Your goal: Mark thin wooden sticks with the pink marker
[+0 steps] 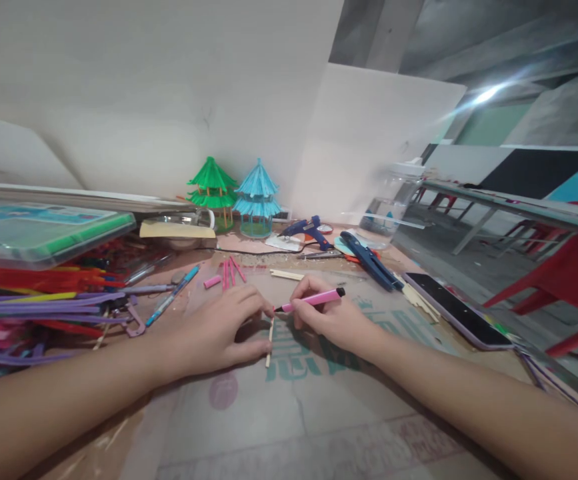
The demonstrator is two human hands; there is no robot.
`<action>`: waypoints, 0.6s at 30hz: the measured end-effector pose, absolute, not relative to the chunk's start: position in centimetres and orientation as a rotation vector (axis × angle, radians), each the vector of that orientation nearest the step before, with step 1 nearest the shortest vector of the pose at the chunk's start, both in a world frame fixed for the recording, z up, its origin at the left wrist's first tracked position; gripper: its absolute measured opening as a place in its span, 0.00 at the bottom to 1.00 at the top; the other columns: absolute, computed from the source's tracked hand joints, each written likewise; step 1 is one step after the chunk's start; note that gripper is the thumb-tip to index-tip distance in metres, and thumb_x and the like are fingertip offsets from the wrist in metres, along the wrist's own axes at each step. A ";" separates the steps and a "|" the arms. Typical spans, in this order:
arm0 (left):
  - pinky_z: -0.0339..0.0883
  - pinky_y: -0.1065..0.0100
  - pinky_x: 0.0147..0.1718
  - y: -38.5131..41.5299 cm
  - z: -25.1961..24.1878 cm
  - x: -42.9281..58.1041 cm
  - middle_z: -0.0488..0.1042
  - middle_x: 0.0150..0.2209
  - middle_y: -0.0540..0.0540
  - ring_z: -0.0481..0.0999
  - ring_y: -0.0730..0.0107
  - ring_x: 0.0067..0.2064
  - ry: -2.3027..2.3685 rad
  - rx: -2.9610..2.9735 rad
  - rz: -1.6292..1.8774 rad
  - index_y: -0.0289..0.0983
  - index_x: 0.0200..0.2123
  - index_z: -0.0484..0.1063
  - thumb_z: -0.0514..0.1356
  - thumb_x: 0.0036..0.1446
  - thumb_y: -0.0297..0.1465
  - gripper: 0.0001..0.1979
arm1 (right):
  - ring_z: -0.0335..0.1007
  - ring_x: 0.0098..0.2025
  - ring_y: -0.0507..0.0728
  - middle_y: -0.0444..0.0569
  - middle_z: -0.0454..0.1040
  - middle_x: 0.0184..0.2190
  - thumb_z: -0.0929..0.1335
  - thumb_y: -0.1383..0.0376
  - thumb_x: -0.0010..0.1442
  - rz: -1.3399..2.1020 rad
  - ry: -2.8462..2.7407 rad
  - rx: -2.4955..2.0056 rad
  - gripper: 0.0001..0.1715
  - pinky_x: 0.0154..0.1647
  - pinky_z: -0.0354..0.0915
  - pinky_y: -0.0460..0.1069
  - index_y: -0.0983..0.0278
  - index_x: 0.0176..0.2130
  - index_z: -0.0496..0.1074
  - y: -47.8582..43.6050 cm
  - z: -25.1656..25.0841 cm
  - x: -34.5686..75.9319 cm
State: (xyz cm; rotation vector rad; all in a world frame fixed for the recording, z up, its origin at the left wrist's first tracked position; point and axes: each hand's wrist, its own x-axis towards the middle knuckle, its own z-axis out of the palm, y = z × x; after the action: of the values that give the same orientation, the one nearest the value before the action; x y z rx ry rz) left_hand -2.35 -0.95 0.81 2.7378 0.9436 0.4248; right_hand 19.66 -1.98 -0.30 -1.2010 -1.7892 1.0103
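Between the thumb and fingers of my left hand (229, 327) is a thin wooden stick (269, 347), pale at its near end and pink at the far end. My right hand (326, 317) grips a pink marker pen (319, 298), its dark tip at the stick's pink end. A pink pen cap (212, 282) lies beyond my left hand, beside several pink-coloured sticks (233, 270). Plain wooden sticks (287, 274) lie farther back, past the marker. Printed plastic sheeting (209, 433) covers the table under both hands.
Green (212, 193) and blue (257, 200) pagoda models stand by the wall. A blue glue gun (309, 230), a dark-blue stapler-like tool (371, 260) and a phone (453, 310) lie to the right. Craft supplies and a plastic case (49, 233) crowd the left, near a blue pen (173, 295).
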 end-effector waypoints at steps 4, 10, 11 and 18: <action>0.61 0.53 0.53 -1.0 0.6 -2.8 0.71 0.54 0.44 0.70 0.48 0.54 1.102 2.699 0.432 0.45 0.56 0.65 0.66 0.47 0.51 0.34 | 0.60 0.20 0.49 0.38 0.68 0.18 0.64 0.67 0.57 1.049 -1.771 -1.218 0.04 0.23 0.56 0.44 0.61 0.31 0.61 -2.1 0.0 19.5; 0.62 0.55 0.54 -0.9 0.8 -2.9 0.70 0.56 0.44 0.70 0.49 0.56 1.063 2.657 0.350 0.46 0.58 0.63 0.65 0.48 0.48 0.35 | 0.61 0.21 0.49 0.37 0.65 0.18 0.65 0.68 0.56 1.048 -1.772 -1.193 0.05 0.24 0.57 0.44 0.61 0.29 0.61 -2.1 0.1 19.1; 0.62 0.55 0.54 -1.0 0.9 -2.9 0.70 0.56 0.45 0.70 0.49 0.56 1.066 2.651 0.345 0.46 0.58 0.63 0.65 0.49 0.46 0.33 | 0.61 0.22 0.49 0.37 0.66 0.18 0.65 0.68 0.55 1.021 -1.788 -1.177 0.06 0.25 0.58 0.44 0.61 0.29 0.61 -2.1 0.1 19.1; 0.63 0.54 0.53 -1.6 2.1 -1.7 0.72 0.53 0.43 0.70 0.49 0.55 1.109 2.644 0.304 0.43 0.54 0.65 0.64 0.48 0.39 0.29 | 0.58 0.18 0.49 0.37 0.64 0.17 0.63 0.69 0.57 1.032 -1.715 -1.097 0.04 0.20 0.55 0.43 0.61 0.30 0.60 -2.1 0.0 19.2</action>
State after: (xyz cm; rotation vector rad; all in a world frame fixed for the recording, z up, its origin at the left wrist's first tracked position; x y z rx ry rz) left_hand -1.66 -1.60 2.09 2.6442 1.1091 0.3044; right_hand 19.16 -2.05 -0.04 -1.0973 -1.7149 1.0319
